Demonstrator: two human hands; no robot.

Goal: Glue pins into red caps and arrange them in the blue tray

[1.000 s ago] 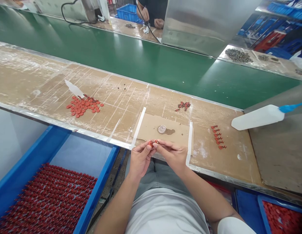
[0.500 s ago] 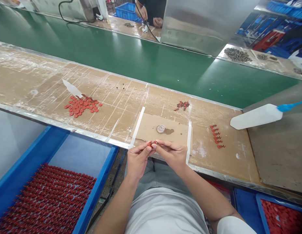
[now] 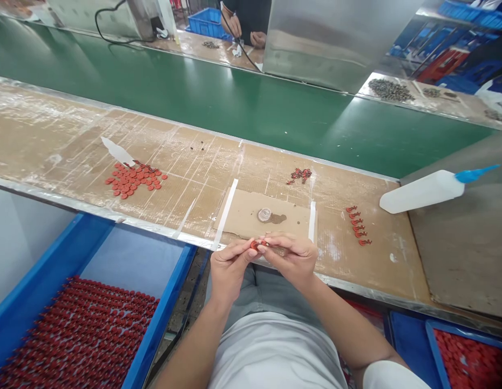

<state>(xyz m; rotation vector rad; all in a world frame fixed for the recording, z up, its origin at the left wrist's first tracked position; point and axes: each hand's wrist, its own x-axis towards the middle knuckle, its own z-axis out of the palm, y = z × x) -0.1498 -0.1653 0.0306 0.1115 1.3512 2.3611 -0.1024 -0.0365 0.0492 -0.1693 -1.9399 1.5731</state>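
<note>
Left hand (image 3: pixel 230 268) and right hand (image 3: pixel 294 259) clamp a small red piece (image 3: pixel 255 245) from opposite sides near the edge of the desk (image 3: pixel 218 162), probably to steady it.

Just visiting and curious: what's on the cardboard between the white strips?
On the cardboard are a small clear container and a dark stain. The right hand hides part of the cardboard's near side; anything there cannot be seen.

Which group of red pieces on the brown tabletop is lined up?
The short red row beside the white plastic bottle; the red disc pile and red-black pile lie jumbled.
</note>
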